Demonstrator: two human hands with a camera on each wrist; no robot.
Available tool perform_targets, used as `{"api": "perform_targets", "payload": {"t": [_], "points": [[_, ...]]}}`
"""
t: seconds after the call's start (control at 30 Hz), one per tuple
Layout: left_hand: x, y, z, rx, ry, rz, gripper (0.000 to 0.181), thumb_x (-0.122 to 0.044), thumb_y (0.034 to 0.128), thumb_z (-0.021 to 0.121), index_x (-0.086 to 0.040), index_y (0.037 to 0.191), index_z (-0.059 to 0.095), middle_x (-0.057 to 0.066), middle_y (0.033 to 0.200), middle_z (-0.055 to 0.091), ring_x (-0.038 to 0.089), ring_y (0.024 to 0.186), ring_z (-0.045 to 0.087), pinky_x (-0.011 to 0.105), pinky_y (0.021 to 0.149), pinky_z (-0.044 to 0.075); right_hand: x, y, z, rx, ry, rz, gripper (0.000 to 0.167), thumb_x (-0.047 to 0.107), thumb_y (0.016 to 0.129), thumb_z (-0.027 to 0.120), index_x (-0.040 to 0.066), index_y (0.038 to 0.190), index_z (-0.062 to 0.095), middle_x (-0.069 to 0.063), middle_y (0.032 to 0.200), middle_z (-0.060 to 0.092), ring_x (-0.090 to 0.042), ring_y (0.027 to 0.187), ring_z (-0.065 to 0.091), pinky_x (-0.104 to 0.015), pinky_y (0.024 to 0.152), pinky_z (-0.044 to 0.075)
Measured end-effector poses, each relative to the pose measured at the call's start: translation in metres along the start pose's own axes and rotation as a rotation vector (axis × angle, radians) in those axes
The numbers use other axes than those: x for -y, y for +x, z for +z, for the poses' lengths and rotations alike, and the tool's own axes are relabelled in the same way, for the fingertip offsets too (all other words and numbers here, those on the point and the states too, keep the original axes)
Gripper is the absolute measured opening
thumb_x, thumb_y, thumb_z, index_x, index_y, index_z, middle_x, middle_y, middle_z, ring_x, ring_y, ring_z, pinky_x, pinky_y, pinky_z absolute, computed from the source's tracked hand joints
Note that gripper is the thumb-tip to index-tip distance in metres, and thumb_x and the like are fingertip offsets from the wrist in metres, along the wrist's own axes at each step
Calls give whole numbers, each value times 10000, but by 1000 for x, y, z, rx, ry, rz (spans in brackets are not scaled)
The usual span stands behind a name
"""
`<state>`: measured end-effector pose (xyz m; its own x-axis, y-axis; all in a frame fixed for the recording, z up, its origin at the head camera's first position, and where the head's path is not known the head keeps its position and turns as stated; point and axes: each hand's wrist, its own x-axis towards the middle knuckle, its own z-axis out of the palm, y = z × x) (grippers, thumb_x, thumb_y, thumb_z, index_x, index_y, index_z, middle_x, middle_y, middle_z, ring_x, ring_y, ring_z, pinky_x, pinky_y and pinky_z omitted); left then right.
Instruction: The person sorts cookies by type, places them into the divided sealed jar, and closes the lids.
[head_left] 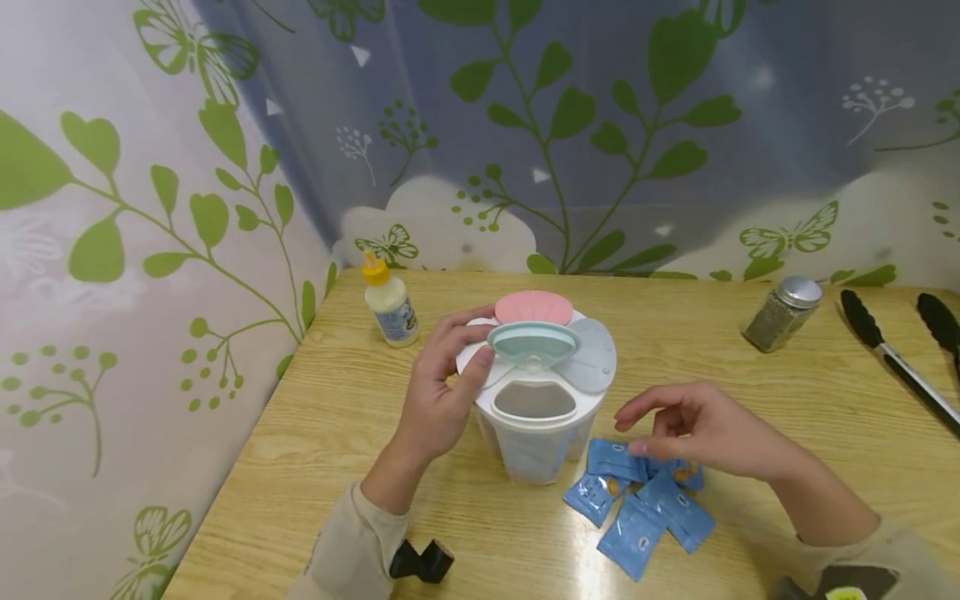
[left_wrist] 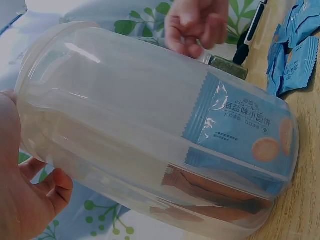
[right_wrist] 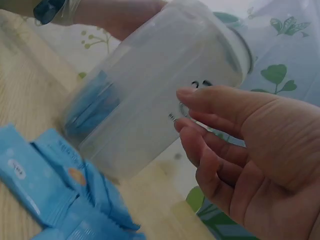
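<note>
A clear plastic storage canister [head_left: 536, 450] with a white lid stands upright on the table. Its green flap [head_left: 534, 346] is raised over the front opening, while the pink flap [head_left: 534, 308] and the grey flap [head_left: 588, 358] lie flat. My left hand [head_left: 442, 392] grips the lid's left edge, thumb on top. Through the wall in the left wrist view, blue biscuit packets [left_wrist: 240, 117] and brown packets [left_wrist: 210, 192] sit in separate compartments. Loose blue biscuit packets [head_left: 633, 533] lie right of the canister. Above them hovers my right hand [head_left: 697, 429], fingers loosely bent, holding nothing.
A yellow-capped bottle [head_left: 393, 308] stands at the back left. Toward the back right is a glass jar [head_left: 782, 314] with a silver cap, and beside it black-tipped tongs [head_left: 900, 362]. A patterned curtain [head_left: 525, 167] borders the table behind.
</note>
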<state>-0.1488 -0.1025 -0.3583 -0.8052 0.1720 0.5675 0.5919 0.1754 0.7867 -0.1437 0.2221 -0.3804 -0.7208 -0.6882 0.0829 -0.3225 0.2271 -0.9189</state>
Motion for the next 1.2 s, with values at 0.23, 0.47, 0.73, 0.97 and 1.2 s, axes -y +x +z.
{"api": "perform_targets", "payload": {"t": [0.23,0.47,0.73,0.97,1.2], "points": [[0,-1,1,6,-12,-4,230,-150,989,540,-29,1130,676,108,1369,573,243,1290,535,252,726,568,-23,-6,4,199,77,-29,290,36,908,697,-11,1190,650,-152,703,659,-152,573,586,-263,520,504],[0,-1,1,1,-12,2,220,-141,985,552,-34,1130,679,115,1372,571,251,1300,533,247,756,566,-40,-11,11,348,141,-99,364,1,862,739,31,1216,661,-156,867,677,-173,579,577,-230,490,504],[0,-1,0,-2,-5,1,221,-136,987,546,-33,1131,677,113,1367,574,243,1299,541,249,766,570,-37,-10,17,411,26,-51,344,143,835,798,132,1166,704,-111,805,645,35,534,438,-135,465,416],[0,-1,0,3,-7,-7,237,-179,997,543,-31,1127,676,107,1369,573,235,1298,536,265,757,576,-30,-11,26,415,-127,-20,345,227,831,805,213,1164,715,59,1011,690,121,593,414,-147,487,432],[0,0,-1,3,-1,-2,242,-187,1002,539,-34,1132,674,105,1370,573,233,1298,537,267,762,577,-27,-9,32,382,-237,-90,346,219,806,820,246,1134,712,119,986,649,92,674,454,-145,537,450]]}}
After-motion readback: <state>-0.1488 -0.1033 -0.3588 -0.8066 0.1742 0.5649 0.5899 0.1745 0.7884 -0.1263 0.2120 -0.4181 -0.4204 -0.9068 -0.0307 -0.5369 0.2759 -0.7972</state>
